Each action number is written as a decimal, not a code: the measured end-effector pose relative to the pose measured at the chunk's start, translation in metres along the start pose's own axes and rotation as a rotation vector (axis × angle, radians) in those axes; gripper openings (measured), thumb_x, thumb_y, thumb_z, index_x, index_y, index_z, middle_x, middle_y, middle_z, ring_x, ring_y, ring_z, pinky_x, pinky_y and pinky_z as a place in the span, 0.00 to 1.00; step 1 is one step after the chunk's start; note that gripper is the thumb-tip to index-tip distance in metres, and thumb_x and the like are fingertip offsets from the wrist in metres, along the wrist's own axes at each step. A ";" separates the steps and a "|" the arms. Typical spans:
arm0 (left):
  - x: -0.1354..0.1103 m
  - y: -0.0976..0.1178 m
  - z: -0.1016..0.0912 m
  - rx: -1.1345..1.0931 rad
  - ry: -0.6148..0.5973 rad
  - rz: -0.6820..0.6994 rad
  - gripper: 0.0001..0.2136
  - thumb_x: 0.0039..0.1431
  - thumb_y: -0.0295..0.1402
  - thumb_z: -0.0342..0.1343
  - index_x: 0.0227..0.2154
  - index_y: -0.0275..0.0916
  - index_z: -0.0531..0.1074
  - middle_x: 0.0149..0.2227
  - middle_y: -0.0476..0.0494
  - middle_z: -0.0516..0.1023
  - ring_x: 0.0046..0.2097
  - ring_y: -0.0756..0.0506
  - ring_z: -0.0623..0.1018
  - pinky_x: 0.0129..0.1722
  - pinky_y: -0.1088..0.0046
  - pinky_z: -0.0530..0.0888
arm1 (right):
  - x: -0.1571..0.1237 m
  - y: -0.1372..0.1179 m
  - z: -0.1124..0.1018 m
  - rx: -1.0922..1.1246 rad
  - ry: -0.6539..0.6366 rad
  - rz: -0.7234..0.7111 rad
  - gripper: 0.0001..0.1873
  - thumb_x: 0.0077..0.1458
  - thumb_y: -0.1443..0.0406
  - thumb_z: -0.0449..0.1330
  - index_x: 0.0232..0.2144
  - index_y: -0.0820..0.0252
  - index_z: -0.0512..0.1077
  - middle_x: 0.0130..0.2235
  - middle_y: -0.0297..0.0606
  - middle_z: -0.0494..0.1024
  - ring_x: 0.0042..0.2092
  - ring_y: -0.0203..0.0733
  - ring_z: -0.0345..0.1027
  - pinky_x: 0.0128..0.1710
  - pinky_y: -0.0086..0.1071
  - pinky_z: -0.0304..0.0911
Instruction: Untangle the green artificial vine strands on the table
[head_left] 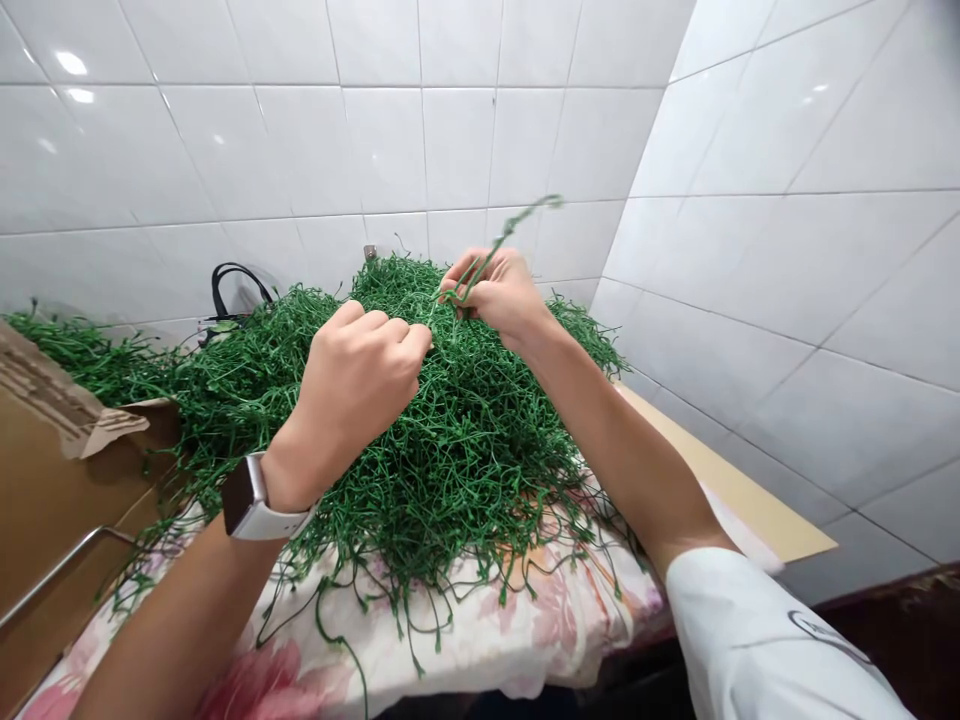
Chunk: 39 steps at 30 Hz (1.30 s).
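A big heap of thin green stems lies on a flower-patterned cloth in front of me. My left hand, with a white watch on its wrist, is closed in a pinch just above the heap and holds the near end of one green stem. My right hand is a little farther back, fingers closed round the same green stem, whose free end sticks up and to the right against the wall tiles. Both hands hover over the top of the pile.
White tiled walls close in at the back and right. A brown cardboard box with a metal bar stands at the left. A black handle shows behind the heap. A tan board juts out at the right under the cloth.
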<state>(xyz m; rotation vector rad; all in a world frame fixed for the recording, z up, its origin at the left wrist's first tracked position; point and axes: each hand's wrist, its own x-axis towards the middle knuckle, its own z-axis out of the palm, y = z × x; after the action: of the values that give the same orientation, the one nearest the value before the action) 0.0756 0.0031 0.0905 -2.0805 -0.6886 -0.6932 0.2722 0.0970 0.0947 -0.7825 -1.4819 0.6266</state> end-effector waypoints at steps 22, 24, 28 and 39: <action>-0.011 -0.032 0.027 -0.347 -0.241 -0.576 0.25 0.72 0.46 0.44 0.60 0.38 0.75 0.61 0.27 0.75 0.60 0.28 0.73 0.56 0.48 0.69 | -0.009 -0.021 -0.027 0.007 -0.143 0.004 0.24 0.45 0.50 0.77 0.33 0.59 0.74 0.31 0.33 0.74 0.28 0.29 0.63 0.26 0.29 0.61; -0.004 -0.022 0.025 -0.631 -0.192 -0.549 0.25 0.72 0.50 0.44 0.48 0.38 0.80 0.45 0.36 0.84 0.46 0.39 0.79 0.47 0.62 0.72 | -0.015 -0.023 -0.016 0.022 -0.195 0.004 0.24 0.46 0.49 0.76 0.34 0.59 0.75 0.32 0.34 0.75 0.29 0.30 0.64 0.27 0.30 0.62; 0.001 -0.010 0.025 -0.973 -0.198 -0.547 0.25 0.69 0.51 0.50 0.25 0.37 0.74 0.22 0.48 0.76 0.24 0.51 0.68 0.29 0.73 0.63 | -0.025 -0.030 0.001 0.054 -0.297 -0.023 0.25 0.44 0.49 0.77 0.33 0.60 0.76 0.32 0.36 0.75 0.31 0.32 0.65 0.27 0.31 0.62; 0.001 -0.003 0.023 -0.885 -0.257 -0.473 0.22 0.64 0.37 0.51 0.17 0.41 0.49 0.16 0.55 0.49 0.23 0.52 0.51 0.26 0.70 0.52 | -0.016 -0.001 0.014 0.074 -0.252 0.044 0.22 0.38 0.57 0.78 0.25 0.58 0.69 0.26 0.32 0.70 0.27 0.32 0.62 0.22 0.30 0.61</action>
<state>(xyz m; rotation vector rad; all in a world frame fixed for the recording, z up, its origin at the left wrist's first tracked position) 0.0795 0.0244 0.0812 -2.8768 -1.1941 -1.1535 0.2581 0.0848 0.0851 -0.6992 -1.6630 0.8319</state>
